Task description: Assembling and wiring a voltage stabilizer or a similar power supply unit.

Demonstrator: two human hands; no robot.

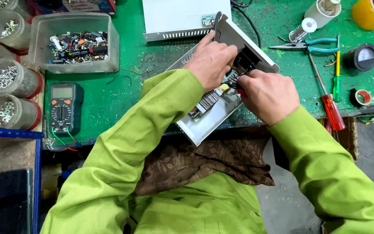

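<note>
Both hands, left hand [211, 60] and right hand [268, 94], hide the metal case's [204, 125] wiring.

Bright even overhead light, sharp, soft shadows.

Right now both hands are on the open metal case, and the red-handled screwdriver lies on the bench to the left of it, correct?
Not quite: in the head view the red-handled screwdriver lies right of the metal case. Both the left hand and right hand are on it.
</note>
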